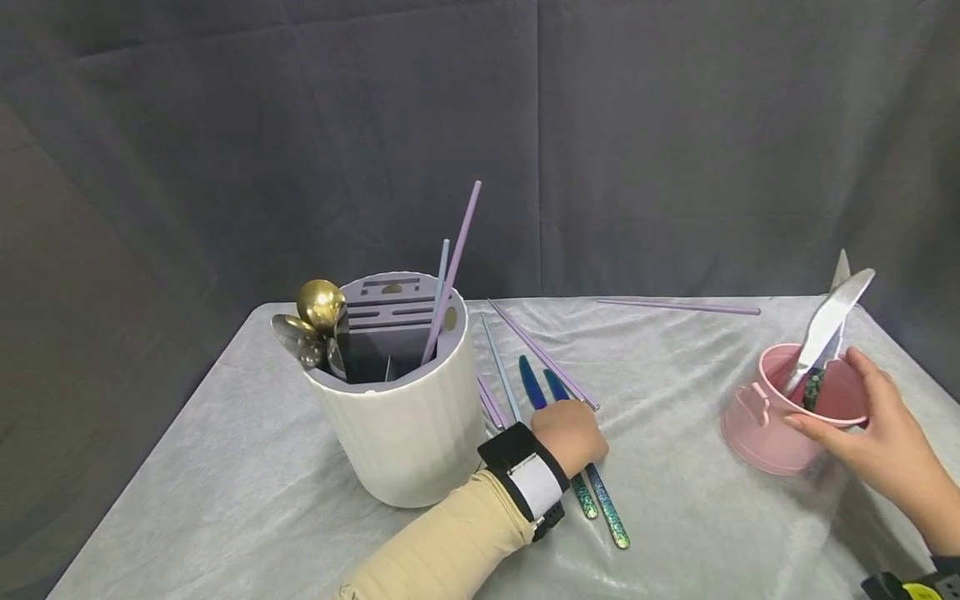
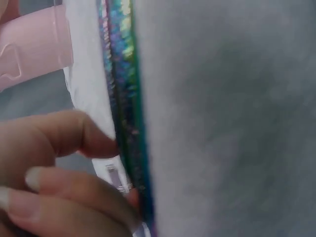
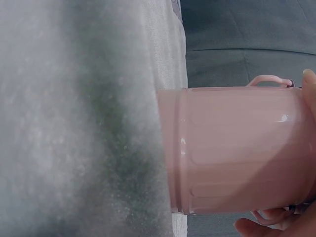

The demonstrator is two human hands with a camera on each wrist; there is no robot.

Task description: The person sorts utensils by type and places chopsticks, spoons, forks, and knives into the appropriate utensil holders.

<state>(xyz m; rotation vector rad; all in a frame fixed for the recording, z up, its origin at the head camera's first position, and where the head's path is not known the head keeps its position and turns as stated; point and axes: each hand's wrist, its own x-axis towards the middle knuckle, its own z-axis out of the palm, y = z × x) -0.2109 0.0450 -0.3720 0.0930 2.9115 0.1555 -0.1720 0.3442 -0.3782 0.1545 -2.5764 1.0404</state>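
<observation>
1. The left hand is lying on the table, its fingers curling onto two shiny knives.
2. The right hand is gripping the rim of the pink bucket.
3. Knives are standing in the bucket.
4. A white holder is standing just beside the left hand.

A staged recording set rather than a lived-in room: a dark grey cloth backdrop is hanging in folds behind a table that is wearing a pale grey cover, with only tableware props lying around the white utensil holder.
</observation>
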